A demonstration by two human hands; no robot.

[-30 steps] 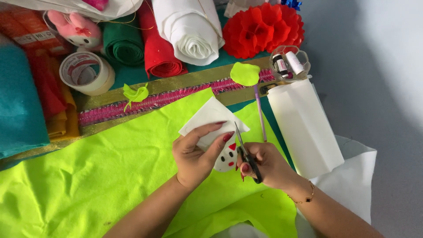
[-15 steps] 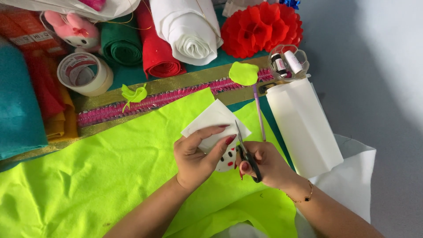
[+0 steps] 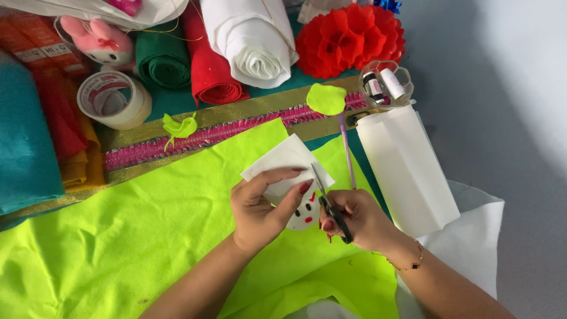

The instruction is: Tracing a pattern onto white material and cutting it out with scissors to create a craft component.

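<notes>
A white felt piece [image 3: 283, 162] is held over the lime felt sheet [image 3: 130, 236], just in front of the person. The left hand [image 3: 260, 207] grips it, thumb on top and fingers curled beneath, pinching it against a small white cutout [image 3: 302, 214] marked with red and black spots. The right hand [image 3: 354, 218] is closed around the handles of small scissors [image 3: 331, 204], whose blades point up and away, with the tip at the edge of the white piece.

A thin purple pencil [image 3: 345, 150] lies on the lime sheet just beyond the right hand, pointing toward a lime disc [image 3: 326, 98]. That disc rests on a gold and pink trim band [image 3: 207, 133] running across the table, which also carries a small lime scrap [image 3: 180, 127]. To the right, touching the sheet's edge, lies a white folded roll [image 3: 407, 168], with more white cloth [image 3: 472, 242] under the right forearm. A clear cup [image 3: 387, 85] with small bottles stands at the roll's far end, beside a red paper flower [image 3: 348, 38].

Further back sit rolls of white [image 3: 254, 41], red [image 3: 209, 65] and green felt [image 3: 162, 59], a tape ring [image 3: 115, 100], a pink plush toy [image 3: 97, 38], and teal [image 3: 23, 142] and orange cloth [image 3: 59, 112] at the left.
</notes>
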